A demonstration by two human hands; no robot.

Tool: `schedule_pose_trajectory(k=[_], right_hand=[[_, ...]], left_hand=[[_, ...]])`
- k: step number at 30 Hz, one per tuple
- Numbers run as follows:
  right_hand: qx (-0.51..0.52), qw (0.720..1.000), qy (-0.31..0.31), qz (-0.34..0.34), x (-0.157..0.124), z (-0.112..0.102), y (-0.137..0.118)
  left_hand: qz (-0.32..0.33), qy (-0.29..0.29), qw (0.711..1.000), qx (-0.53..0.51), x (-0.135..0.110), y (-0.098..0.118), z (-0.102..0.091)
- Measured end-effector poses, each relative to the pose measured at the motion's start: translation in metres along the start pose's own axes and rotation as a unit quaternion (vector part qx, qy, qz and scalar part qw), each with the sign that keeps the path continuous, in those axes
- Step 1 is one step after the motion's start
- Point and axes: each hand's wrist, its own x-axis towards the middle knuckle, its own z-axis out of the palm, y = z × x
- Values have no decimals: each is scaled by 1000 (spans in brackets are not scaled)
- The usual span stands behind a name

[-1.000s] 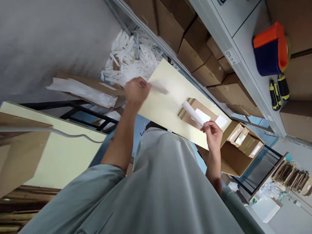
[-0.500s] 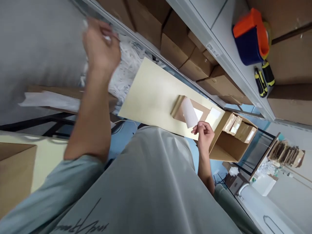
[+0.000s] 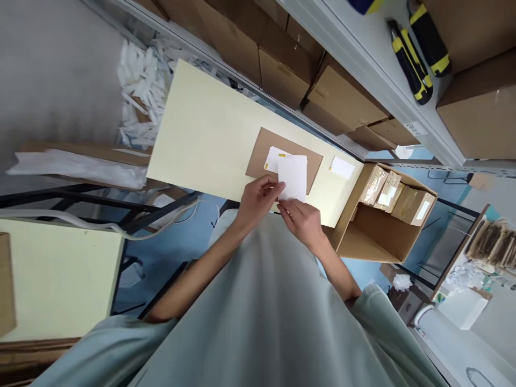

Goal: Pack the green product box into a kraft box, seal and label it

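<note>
A white label sheet point(image 3: 293, 174) is held in front of me, its near edge pinched in the fingers of my right hand point(image 3: 304, 219). My left hand point(image 3: 260, 198) is closed at the sheet's near left corner, thumb and fingertips together on it. Below the sheet lies a flat-topped brown cardboard box point(image 3: 258, 156) on the cream table. A white label point(image 3: 274, 157) with small yellow marks sits on the box, partly covered by the sheet.
Another white label point(image 3: 342, 167) lies on the table point(image 3: 201, 123). At its right end stands an open carton point(image 3: 368, 236) with taped parcels point(image 3: 387, 193). Shelves above hold brown boxes and utility knives point(image 3: 411, 62). White scraps point(image 3: 139, 80) are heaped at the left.
My left hand has come from the raised far left down to the sheet. The sheet and my right hand have moved left, and the view has shifted.
</note>
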Motion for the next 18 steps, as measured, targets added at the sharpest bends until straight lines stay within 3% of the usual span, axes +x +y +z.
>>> schedule_pose_trajectory(k=[3, 7, 9, 14, 18], right_hand=[[71, 997, 9, 6, -4, -23, 13], [100, 986, 132, 26, 5, -61, 36], [94, 985, 145, 14, 11, -74, 46], [49, 994, 83, -47, 19, -93, 58], [4, 997, -1, -75, 18, -101, 59]], left_hand=[[40, 2, 996, 82, -9, -10, 11], [77, -5, 988, 134, -27, -17, 18], [116, -23, 975, 186, -34, -17, 18], [216, -72, 905, 359, -50, -14, 14], [219, -63, 890, 395, -61, -13, 13]])
